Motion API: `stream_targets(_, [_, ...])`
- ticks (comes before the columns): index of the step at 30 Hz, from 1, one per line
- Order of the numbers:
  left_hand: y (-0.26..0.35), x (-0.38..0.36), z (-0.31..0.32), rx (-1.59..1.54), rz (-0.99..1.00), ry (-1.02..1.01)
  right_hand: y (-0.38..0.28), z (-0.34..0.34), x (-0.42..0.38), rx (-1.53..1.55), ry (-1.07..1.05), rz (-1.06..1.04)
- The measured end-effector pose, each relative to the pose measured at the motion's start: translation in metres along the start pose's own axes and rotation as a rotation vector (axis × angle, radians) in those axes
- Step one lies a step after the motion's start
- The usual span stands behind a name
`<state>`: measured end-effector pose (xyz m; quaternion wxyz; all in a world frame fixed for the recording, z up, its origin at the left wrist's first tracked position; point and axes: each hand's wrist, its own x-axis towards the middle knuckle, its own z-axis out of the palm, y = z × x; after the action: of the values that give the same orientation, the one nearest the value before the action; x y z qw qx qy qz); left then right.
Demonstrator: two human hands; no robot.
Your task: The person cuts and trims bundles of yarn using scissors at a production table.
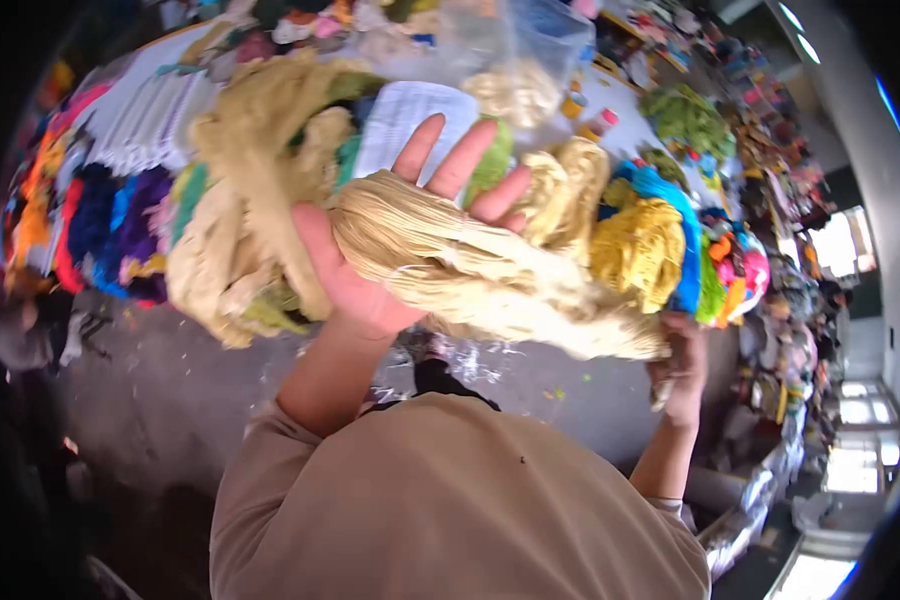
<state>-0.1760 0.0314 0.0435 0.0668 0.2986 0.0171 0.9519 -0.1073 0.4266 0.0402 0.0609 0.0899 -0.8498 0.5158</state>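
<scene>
A cream yarn skein (490,265) stretches between my two hands above the floor at the table's front edge. My left hand (365,285) holds its looped end across the palm, with the fingers spread and pointing up past the yarn. Around the lower right end of the skein, my right hand (682,365) is closed; its fingers are partly hidden and blurred. Behind my left hand, a printed paper sheet (410,125) lies on the table. Beige yarn (240,190) is heaped left of that hand, and more pale yellow yarn (575,195) lies beyond the skein.
Yellow yarn (642,250) and blue yarn (682,215) hang at the table's right front. Dark blue yarn (95,225) and white bundles (155,120) lie left. A clear plastic bag (530,45) stands at the back. Scraps litter the grey floor (540,395).
</scene>
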Motion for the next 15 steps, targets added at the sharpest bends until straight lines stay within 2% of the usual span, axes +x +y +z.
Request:
stream_targets(1, [0.009, -0.013, 0.011, 0.039, 0.075, 0.063, -0.034, 0.040, 0.006, -0.137, -0.148, -0.067])
stream_targets(2, [0.018, -0.026, 0.020, 0.079, 0.149, 0.124, -0.040, 0.071, 0.008, -0.019, -0.267, -0.124])
stream_targets(4, [0.033, -0.052, 0.031, 0.066, 0.153, 0.214, -0.055, 0.124, -0.008, 0.365, -0.383, -0.013])
stream_targets(6, [0.045, -0.077, 0.038, -0.016, 0.133, 0.277, -0.090, 0.166, -0.016, 0.509, -0.610, 0.147])
stream_targets(7, [0.053, -0.090, 0.041, -0.083, 0.125, 0.286, -0.092, 0.184, -0.019, 0.551, -0.758, 0.094])
stream_targets(8, [0.060, -0.102, 0.043, -0.153, 0.121, 0.292, -0.104, 0.199, -0.021, 0.422, -0.846, 0.096])
stream_targets(10, [0.078, -0.123, 0.052, -0.086, 0.148, 0.299, -0.125, 0.225, -0.021, 0.449, -0.979, 0.291])
stream_targets(11, [0.087, -0.131, 0.055, -0.090, 0.155, 0.293, -0.128, 0.233, -0.022, 0.306, -1.006, 0.139])
stream_targets(12, [0.094, -0.140, 0.060, -0.096, 0.163, 0.286, -0.132, 0.241, -0.024, 0.310, -1.029, 0.128])
stream_targets(15, [0.113, -0.159, 0.076, -0.065, 0.225, 0.292, -0.143, 0.260, -0.029, 0.367, -1.090, 0.283])
